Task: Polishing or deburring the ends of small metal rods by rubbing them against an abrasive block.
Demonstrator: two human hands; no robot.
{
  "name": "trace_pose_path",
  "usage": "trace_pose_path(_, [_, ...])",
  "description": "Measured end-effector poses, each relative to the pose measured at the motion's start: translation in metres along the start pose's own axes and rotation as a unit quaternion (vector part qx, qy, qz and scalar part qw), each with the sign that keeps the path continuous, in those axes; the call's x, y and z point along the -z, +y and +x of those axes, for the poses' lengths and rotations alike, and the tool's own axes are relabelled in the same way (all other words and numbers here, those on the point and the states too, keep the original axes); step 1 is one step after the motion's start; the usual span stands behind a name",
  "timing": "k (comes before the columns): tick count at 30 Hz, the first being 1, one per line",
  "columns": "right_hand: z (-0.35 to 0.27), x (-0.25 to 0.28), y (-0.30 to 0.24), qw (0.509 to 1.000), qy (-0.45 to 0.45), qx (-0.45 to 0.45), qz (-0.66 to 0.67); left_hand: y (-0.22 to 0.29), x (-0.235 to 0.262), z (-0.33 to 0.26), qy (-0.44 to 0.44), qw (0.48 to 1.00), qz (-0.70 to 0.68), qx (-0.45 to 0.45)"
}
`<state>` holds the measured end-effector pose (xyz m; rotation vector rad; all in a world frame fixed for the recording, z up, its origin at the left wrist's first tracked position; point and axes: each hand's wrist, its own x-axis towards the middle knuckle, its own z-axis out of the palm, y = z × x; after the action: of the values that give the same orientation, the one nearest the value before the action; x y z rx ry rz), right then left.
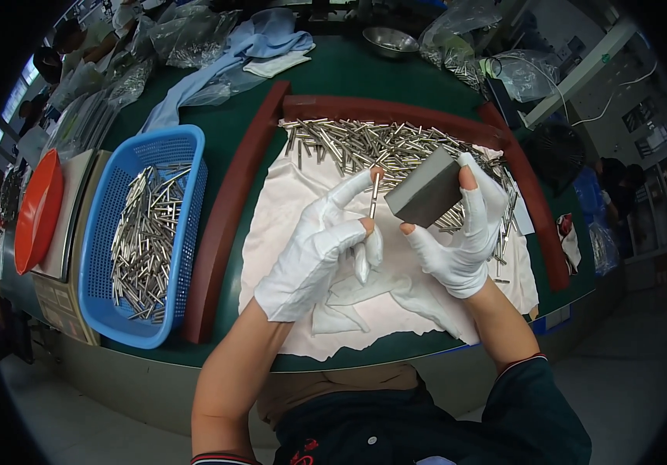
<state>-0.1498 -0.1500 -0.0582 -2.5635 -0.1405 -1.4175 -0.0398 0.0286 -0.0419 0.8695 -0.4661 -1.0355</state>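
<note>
Pinching a slim metal pin (374, 195) by its two ends, nearly upright: gloved left hand (310, 249) | gripping a grey block (426, 187) between thumb and fingers, just beside the pin: gloved right hand (469, 244) | below both: pale cloth (271, 232) | beyond: loose heap of pins (349, 141), inside a red-brown frame (229, 221) | far left: blue basket (125, 332) holding more pins

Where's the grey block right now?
In the head view, just right of centre: the grey block is in the gloved right hand, beside the metal pin held by the left hand.
</note>
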Motion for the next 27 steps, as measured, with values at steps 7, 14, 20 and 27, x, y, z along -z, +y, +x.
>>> trace_pose_path(7, [-0.001,-0.001,-0.002,1.000,-0.002,0.012,-0.006,0.000,0.002,0.000,-0.002,1.000,-0.016,0.013])
trace_pose_path(14, [0.005,-0.001,-0.007,0.999,-0.022,0.021,0.017,-0.003,-0.003,0.001,0.009,0.999,0.030,0.017])
trace_pose_path(20, [0.004,-0.004,-0.007,0.999,0.001,0.034,0.031,-0.004,-0.005,0.000,0.013,0.999,0.035,0.030])
trace_pose_path(27, [0.002,-0.002,-0.006,1.000,-0.011,0.015,0.023,-0.003,-0.004,0.001,-0.019,0.999,0.039,0.021])
